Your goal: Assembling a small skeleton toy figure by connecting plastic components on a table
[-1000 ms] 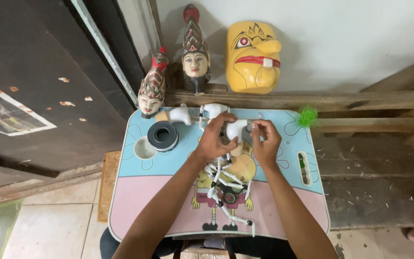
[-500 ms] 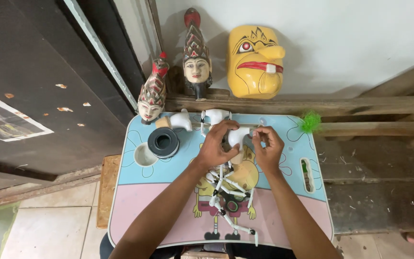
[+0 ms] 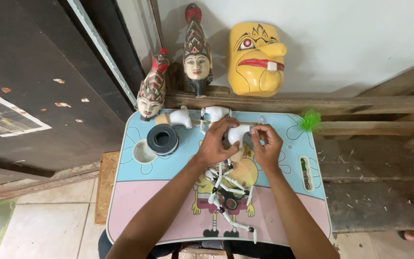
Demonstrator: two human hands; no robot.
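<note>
pale wall behind, small pastel cartoon table (image 3: 135,201) in front. left hand (image 3: 215,144) and right hand (image 3: 265,146) meeting near the table's far edge, fingers curled and closed on a small white carved piece (image 3: 237,135) held between them just above the tabletop. compared with half a second ago, hands almost unmoved, grip unchanged. just below the wrists, a heap of white sticks (image 3: 226,189) with dark scissors. left of the hands, a black tape roll (image 3: 162,139) by a round cup recess. beyond, two painted puppet heads (image 3: 150,91) and a yellow mask (image 3: 256,58) on a wooden ledge; green tuft (image 3: 310,119) at right.
</note>
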